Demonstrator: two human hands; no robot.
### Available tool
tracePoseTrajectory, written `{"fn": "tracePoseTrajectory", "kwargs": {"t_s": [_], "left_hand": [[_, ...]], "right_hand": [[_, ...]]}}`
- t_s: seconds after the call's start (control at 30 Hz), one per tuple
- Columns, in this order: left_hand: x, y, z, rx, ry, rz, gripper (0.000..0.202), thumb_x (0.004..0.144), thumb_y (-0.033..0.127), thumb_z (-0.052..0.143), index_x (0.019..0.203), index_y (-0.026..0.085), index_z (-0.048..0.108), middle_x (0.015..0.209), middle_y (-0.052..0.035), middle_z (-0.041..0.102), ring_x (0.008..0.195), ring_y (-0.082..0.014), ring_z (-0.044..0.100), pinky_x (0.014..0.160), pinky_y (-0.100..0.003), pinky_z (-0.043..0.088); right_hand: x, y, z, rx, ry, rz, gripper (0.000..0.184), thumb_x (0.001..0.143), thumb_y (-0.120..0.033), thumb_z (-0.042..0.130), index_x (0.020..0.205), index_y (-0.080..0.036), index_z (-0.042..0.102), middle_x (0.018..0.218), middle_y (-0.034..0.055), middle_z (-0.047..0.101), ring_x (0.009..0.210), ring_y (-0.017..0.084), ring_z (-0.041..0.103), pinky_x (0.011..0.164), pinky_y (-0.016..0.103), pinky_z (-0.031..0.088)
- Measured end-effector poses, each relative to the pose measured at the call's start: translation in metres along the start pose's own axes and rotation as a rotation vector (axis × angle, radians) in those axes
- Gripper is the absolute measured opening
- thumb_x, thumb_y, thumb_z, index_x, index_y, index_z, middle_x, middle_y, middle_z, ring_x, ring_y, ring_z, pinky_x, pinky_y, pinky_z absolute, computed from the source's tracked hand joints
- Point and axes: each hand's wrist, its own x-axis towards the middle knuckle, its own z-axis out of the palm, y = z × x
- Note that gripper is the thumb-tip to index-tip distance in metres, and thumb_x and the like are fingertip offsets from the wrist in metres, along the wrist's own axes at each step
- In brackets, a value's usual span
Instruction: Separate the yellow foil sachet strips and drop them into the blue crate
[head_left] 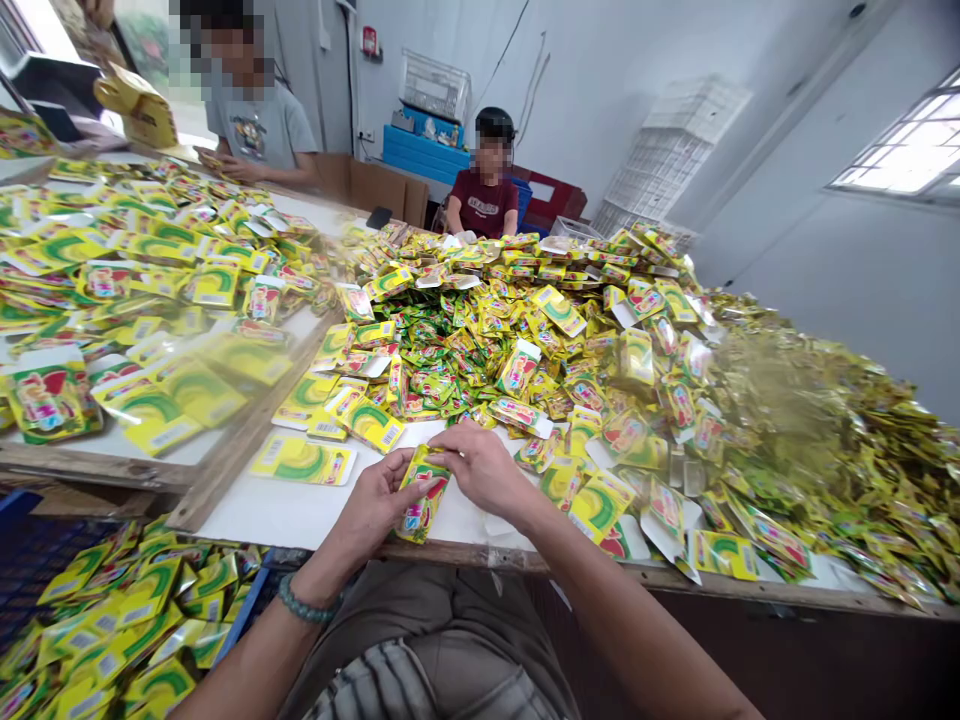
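Between my hands, just above the front edge of the table, is a small yellow box (421,508) with a red fruit picture and colourful lettering. My left hand (381,503) grips its left side, thumb across the printed face. My right hand (480,465) is at the box's top end, fingers pinched together there; whether a packet is between those fingers is hidden. A flat yellow box (302,460) lies left of my hands. Beyond them is a heap of small green and yellow packets (442,350), with more yellow boxes (600,503) to the right.
A wooden divider (255,425) separates another box pile (150,240) on the left. Below it stands a blue crate (244,605) filled with boxes. A large packet heap (840,430) covers the right side. Two people sit across the table, near a dark phone (379,217).
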Motion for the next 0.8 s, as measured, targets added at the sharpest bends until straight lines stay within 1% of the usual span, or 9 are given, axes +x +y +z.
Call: {"fn": "tracePoseTrajectory", "kwargs": {"t_s": [0.1, 0.17, 0.3, 0.4, 0.53, 0.6, 0.67, 0.73, 0.8], "left_hand": [[0.002, -0.002, 0.005, -0.035, 0.006, 0.022, 0.040, 0.066, 0.030, 0.080, 0.100, 0.017, 0.063, 0.096, -0.0047, 0.073, 0.086, -0.0192, 0.066, 0.079, -0.029, 0.051], [0.005, -0.008, 0.010, -0.055, 0.033, 0.050, 0.039, 0.066, 0.030, 0.079, 0.098, 0.017, 0.063, 0.097, -0.0043, 0.072, 0.088, -0.0193, 0.066, 0.080, -0.029, 0.051], [0.008, -0.020, 0.013, -0.022, 0.071, -0.009, 0.038, 0.063, 0.035, 0.079, 0.092, 0.017, 0.063, 0.088, -0.0035, 0.072, 0.081, -0.0202, 0.066, 0.077, -0.031, 0.051], [0.003, -0.020, 0.005, 0.042, 0.036, -0.027, 0.038, 0.065, 0.034, 0.076, 0.097, 0.018, 0.064, 0.093, -0.0041, 0.073, 0.084, -0.0216, 0.066, 0.080, -0.033, 0.051], [-0.006, -0.014, -0.012, 0.243, -0.080, -0.004, 0.036, 0.075, 0.030, 0.067, 0.109, 0.020, 0.063, 0.106, -0.0042, 0.071, 0.096, -0.0229, 0.064, 0.086, -0.033, 0.048], [-0.008, -0.014, -0.015, 0.336, -0.088, 0.010, 0.032, 0.076, 0.028, 0.065, 0.107, 0.020, 0.063, 0.104, -0.0037, 0.070, 0.096, -0.0228, 0.063, 0.086, -0.033, 0.047], [-0.008, -0.015, -0.014, 0.353, -0.083, 0.012, 0.026, 0.076, 0.031, 0.065, 0.100, 0.020, 0.063, 0.097, -0.0032, 0.071, 0.092, -0.0225, 0.064, 0.083, -0.033, 0.048], [-0.006, -0.014, -0.014, 0.321, -0.085, -0.006, 0.024, 0.074, 0.038, 0.067, 0.090, 0.020, 0.062, 0.089, -0.0027, 0.071, 0.087, -0.0226, 0.065, 0.078, -0.033, 0.050], [-0.002, -0.002, -0.023, 0.362, 0.002, 0.006, 0.029, 0.068, 0.044, 0.071, 0.079, 0.020, 0.061, 0.078, -0.0016, 0.069, 0.080, -0.0230, 0.065, 0.072, -0.033, 0.051]], "right_hand": [[0.001, 0.000, 0.000, 0.013, 0.175, 0.039, 0.007, 0.080, -0.014, 0.069, 0.085, -0.019, 0.070, 0.086, 0.0022, 0.070, 0.087, 0.017, 0.055, 0.080, 0.029, 0.039], [0.001, 0.003, 0.000, -0.057, 0.207, 0.058, 0.005, 0.077, -0.015, 0.072, 0.078, -0.020, 0.071, 0.081, 0.0018, 0.070, 0.093, 0.019, 0.054, 0.086, 0.033, 0.036], [-0.005, 0.007, 0.008, -0.155, 0.072, 0.152, 0.007, 0.079, -0.018, 0.072, 0.074, -0.023, 0.073, 0.081, 0.0019, 0.071, 0.103, 0.022, 0.053, 0.093, 0.041, 0.025], [-0.015, 0.005, 0.021, -0.118, -0.038, 0.176, 0.011, 0.086, -0.023, 0.065, 0.078, -0.024, 0.073, 0.086, 0.0020, 0.072, 0.109, 0.021, 0.054, 0.096, 0.044, 0.022], [-0.023, -0.005, 0.035, -0.166, -0.045, 0.114, 0.016, 0.086, -0.036, 0.064, 0.082, -0.022, 0.071, 0.085, 0.0044, 0.071, 0.109, 0.023, 0.054, 0.101, 0.050, 0.019], [-0.025, -0.010, 0.040, -0.186, -0.023, 0.097, 0.017, 0.085, -0.037, 0.064, 0.081, -0.021, 0.070, 0.082, 0.0048, 0.070, 0.106, 0.024, 0.055, 0.102, 0.052, 0.021], [-0.028, -0.011, 0.044, -0.142, 0.073, 0.082, 0.013, 0.085, -0.033, 0.064, 0.085, -0.021, 0.068, 0.084, 0.0040, 0.070, 0.106, 0.024, 0.055, 0.102, 0.049, 0.025], [-0.037, -0.006, 0.046, -0.072, 0.245, 0.083, 0.015, 0.086, -0.030, 0.062, 0.098, -0.021, 0.064, 0.095, 0.0049, 0.069, 0.110, 0.023, 0.053, 0.101, 0.043, 0.032], [-0.051, 0.003, 0.047, -0.053, 0.396, 0.135, 0.023, 0.089, -0.029, 0.058, 0.110, -0.020, 0.059, 0.108, 0.0079, 0.065, 0.112, 0.022, 0.051, 0.098, 0.039, 0.038]]}}
